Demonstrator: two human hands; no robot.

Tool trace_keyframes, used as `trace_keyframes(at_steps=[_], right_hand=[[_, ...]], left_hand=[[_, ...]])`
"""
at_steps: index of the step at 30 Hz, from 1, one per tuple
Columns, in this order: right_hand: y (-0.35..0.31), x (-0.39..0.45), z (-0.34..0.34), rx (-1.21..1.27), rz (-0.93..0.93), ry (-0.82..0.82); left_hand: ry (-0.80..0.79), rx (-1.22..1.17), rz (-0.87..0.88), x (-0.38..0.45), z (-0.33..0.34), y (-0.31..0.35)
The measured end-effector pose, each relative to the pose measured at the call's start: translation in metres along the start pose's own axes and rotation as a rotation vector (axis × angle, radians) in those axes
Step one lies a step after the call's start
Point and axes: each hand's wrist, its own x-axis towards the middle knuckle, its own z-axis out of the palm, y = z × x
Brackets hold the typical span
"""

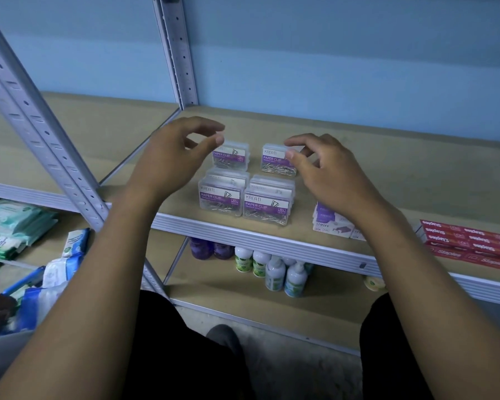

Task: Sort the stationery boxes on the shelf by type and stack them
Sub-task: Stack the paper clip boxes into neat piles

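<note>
Head view is showing clear, rounded plastic paper clip boxes (244,183) sitting on the matte board shelf (358,174). The left hand (173,157) and right hand (326,166) are hovering above them, fingers loosely curled, holding nothing.

The clip boxes (266,207) are clear plastic with white and purple labels and silvery clips inside. The staple boxes (334,222) beside them are white and purple; those at the far right (468,242) are red with white lettering. The shelf (387,180) is tan with a pale grey frame (41,134). The wall (329,53) is light blue. Below stand white bottles (274,274) with green labels and two purple ones (211,248).
</note>
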Motion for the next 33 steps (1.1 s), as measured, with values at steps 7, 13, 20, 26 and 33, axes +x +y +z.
trace_keyframes(at_steps=[7, 13, 20, 26, 33], right_hand=[[0.018, 0.012, 0.014, -0.048, 0.046, 0.014], [0.024, 0.020, 0.019, -0.055, 0.080, 0.029], [0.023, 0.024, 0.024, -0.044, 0.096, 0.010], [0.020, 0.026, 0.019, 0.001, 0.107, 0.066], [0.008, 0.015, 0.011, 0.047, 0.101, 0.082]], left_hand=[[-0.158, -0.025, -0.070, 0.021, 0.013, -0.033], [-0.243, -0.097, -0.105, 0.026, 0.017, -0.035], [-0.223, -0.126, -0.120, 0.028, 0.023, -0.029], [-0.198, -0.132, -0.082, 0.033, 0.026, -0.030], [-0.187, -0.277, -0.095, 0.026, 0.015, -0.029]])
